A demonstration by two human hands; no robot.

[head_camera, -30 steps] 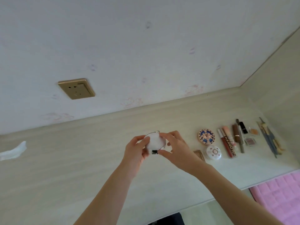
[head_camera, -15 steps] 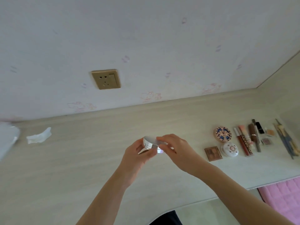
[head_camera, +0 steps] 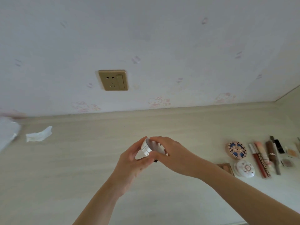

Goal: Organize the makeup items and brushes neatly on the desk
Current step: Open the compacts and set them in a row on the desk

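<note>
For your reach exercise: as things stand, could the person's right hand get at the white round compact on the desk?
Probably not yet: the right hand and left hand both grip a white case. The path to the white round compact looks free.

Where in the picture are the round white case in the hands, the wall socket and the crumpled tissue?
White case (head_camera: 146, 147): head view, on its gridded side wall.
Socket (head_camera: 113, 80): head view, middle of the gold plate.
Tissue (head_camera: 39, 136): head view, centre of the crumpled white piece.
</note>
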